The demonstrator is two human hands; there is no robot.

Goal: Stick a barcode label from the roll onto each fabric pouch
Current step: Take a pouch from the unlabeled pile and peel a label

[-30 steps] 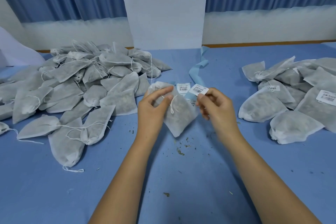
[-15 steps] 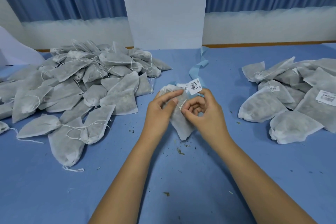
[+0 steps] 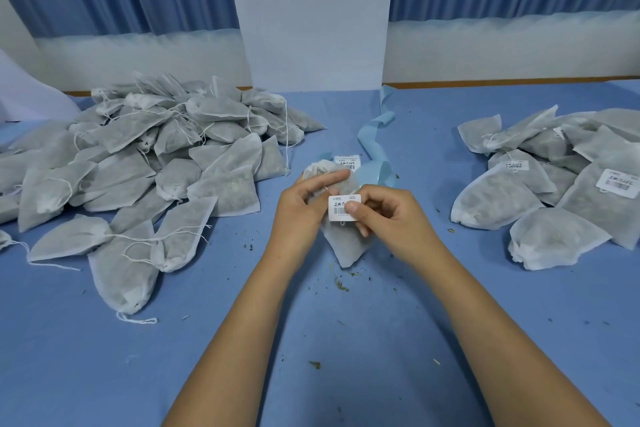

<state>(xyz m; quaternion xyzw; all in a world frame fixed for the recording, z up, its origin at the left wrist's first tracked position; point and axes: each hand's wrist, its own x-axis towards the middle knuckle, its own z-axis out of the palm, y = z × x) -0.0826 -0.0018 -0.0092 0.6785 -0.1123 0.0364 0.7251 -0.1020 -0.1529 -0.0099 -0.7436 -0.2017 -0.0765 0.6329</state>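
Label point(image 3: 342, 207) pinned to pouch point(image 3: 346, 248) under right hand point(image 3: 388, 218) thumb, left hand point(image 3: 301, 208) gripping pouch neck. Risk: soft fabric bunching under pressure, barcode creasing, edge lifting.

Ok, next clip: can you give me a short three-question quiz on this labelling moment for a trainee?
1. True or false: the thumb of the right hand lies on the barcode label.
2. Pick one: the labelled pouches lie on which side of the hands? A) the person's left B) the person's right C) both sides
3. Short answer: what does the left hand hold?

Key: 1 true; 2 B; 3 the pouch being labelled.
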